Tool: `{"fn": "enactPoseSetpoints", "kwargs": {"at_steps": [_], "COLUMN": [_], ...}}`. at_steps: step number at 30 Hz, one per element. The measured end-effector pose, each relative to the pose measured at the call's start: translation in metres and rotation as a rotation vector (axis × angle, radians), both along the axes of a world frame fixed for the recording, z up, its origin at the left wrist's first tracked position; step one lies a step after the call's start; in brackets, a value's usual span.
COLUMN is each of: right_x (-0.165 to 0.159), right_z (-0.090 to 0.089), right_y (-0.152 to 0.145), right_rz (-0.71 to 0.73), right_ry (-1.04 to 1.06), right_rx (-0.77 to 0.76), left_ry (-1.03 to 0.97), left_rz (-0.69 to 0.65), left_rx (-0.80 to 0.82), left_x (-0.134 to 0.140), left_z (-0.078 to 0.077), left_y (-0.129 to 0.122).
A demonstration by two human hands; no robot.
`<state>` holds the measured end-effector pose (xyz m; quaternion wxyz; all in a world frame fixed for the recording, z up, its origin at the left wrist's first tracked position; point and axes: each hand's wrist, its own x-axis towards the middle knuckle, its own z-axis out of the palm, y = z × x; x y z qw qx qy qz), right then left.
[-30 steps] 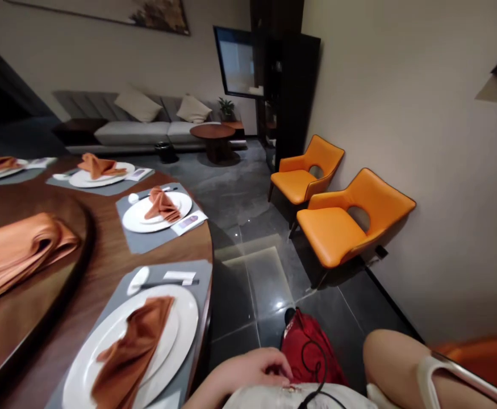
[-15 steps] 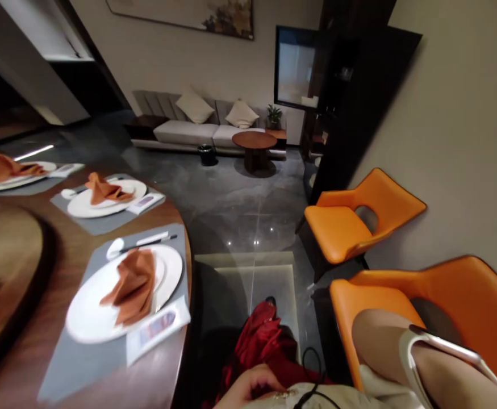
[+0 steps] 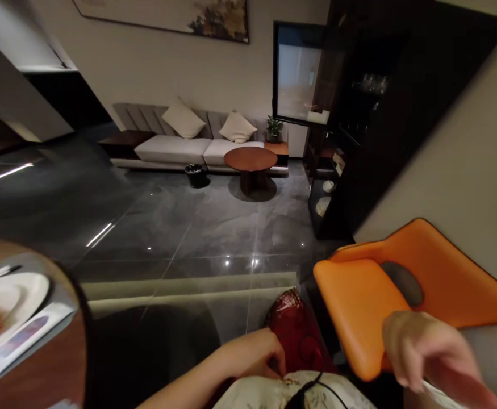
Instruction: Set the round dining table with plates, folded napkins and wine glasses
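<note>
Resting my left hand [image 3: 268,350], fingers curled, at my pale garment [image 3: 252,393], perhaps steadying it; can't tell if pinching. My right hand [image 3: 425,347], blurred, grip unclear, overlaps the orange chair [image 3: 361,298] at its seat edge.

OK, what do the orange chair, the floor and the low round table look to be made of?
Orange chair: probably leather or faux leather, smooth with a soft sheen.
Floor: likely polished stone or tile, with straight joints and bright reflections.
Low round table: seemingly reddish-brown wood, satin top; solid or veneer, I can't tell.
</note>
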<state>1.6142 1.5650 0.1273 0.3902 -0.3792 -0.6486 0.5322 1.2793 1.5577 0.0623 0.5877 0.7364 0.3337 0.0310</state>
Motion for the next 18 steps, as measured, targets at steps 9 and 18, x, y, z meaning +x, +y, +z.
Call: {"fn": "enactPoseSetpoints", "kwargs": {"at_steps": [9,18], "right_x": [-0.106,-0.174], "right_z": [-0.015,-0.025], "right_y": [0.327,0.570], "right_rz": [0.150,0.245], "right_ry": [0.416,0.136], "right_rx": [-0.269,-0.049], "left_ry": [0.138,0.067], "left_rz": [0.321,0.130], "left_rx": [-0.098,-0.232], "left_x": [-0.049,-0.131], "left_z": [0.043,-0.013], "left_y": [0.264,0.552]}}
